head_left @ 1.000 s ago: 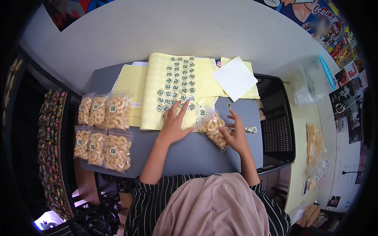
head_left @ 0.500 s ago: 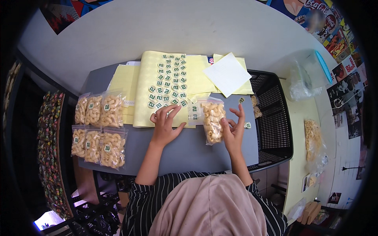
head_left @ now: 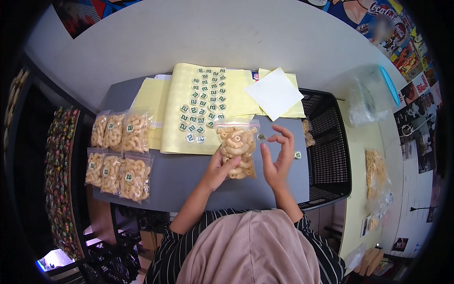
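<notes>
Beside the right hand (head_left: pixel 278 166), the left hand (head_left: pixel 216 175) holds a bag (head_left: pixel 240 146).

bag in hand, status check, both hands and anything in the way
Left hand gripping clear bag. Right hand open beside it. Only left thumb across its front.

A plain, dusty-pink head covering (head_left: pixel 253 251), softly creased, fills the lower middle of the frame. Either side of it spreads a black top (head_left: pixel 161 258) with thin pale stripes; its striped sleeves (head_left: pixel 309 229) leave the forearms (head_left: pixel 287 201) uncovered (the hands (head_left: pixel 278 168), too, are bare).
</notes>
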### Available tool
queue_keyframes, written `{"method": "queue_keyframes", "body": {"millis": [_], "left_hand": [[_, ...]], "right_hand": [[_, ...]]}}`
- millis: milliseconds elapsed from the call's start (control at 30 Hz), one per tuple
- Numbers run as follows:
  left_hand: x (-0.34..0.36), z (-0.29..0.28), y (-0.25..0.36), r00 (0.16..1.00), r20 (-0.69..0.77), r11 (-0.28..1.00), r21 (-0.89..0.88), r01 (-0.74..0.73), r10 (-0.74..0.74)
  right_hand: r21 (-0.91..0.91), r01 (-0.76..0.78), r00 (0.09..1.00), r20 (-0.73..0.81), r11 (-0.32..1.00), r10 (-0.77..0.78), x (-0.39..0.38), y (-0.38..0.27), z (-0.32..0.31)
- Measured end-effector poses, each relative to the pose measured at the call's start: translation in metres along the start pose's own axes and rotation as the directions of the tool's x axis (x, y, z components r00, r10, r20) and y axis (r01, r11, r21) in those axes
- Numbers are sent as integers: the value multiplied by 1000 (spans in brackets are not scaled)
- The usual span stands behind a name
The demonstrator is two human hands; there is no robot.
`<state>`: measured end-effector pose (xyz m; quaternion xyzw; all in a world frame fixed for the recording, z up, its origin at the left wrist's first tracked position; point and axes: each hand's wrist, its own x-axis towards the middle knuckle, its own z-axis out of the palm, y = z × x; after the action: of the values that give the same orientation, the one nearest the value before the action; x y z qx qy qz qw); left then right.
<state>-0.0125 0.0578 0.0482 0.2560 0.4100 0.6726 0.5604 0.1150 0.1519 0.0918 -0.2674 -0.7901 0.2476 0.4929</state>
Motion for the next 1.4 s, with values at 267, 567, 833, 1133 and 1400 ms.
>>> {"method": "queue_keyframes", "body": {"millis": [267, 567, 833, 1133, 1400], "left_hand": [[-1, 0, 1, 999, -24, 999, -21, -46, 45], [-2, 0, 7, 996, -14, 992, 88, -89, 91], [0, -1, 9, 995, -22, 993, 75, -92, 94], [4, -3, 8, 994, 6, 981, 161, -109, 110], [5, -1, 10, 992, 8, 969, 212, -125, 127]], "right_hand": [[39, 73, 920, 383, 997, -82, 29, -15, -12], [0, 198, 836, 522, 980, -169, 33, -18, -8], [-39, 225, 852, 492, 974, -178, 31, -19, -3], [-87, 239, 854, 493, 967, -167, 32, -20, -4], [-105, 209, 853, 506, 972, -128, 30, -17, -1]]}}
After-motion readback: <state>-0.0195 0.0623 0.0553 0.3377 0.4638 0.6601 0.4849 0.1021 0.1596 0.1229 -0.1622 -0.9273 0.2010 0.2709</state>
